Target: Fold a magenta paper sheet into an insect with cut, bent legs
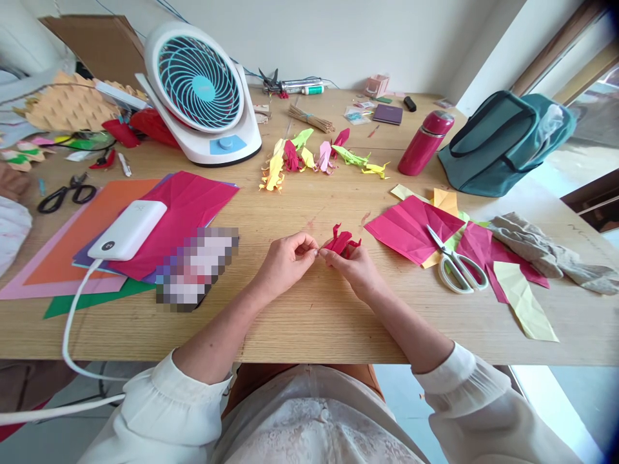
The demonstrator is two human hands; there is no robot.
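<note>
A small magenta origami figure (pixel 340 241) with thin curled legs is in my right hand (pixel 355 265), held between thumb and fingers above the table. My left hand (pixel 291 258) is closed in a pinch at the figure's left end, its fingertips meeting those of my right hand. The fingers hide most of that end. Beyond my hands stands a row of finished-looking origami figures (pixel 274 169) in yellow, magenta, green and pink. To the right, white-handled scissors (pixel 459 269) lie on magenta paper (pixel 411 227) and light yellow scraps (pixel 525 299).
On the left a white power bank (pixel 128 230) with a cable rests on coloured paper sheets (pixel 193 193), beside a blurred-out phone (pixel 197 269). A white fan (pixel 200 93), a magenta flask (pixel 425 143) and a teal bag (pixel 503 142) stand farther back. Grey cloth (pixel 546 248) lies right.
</note>
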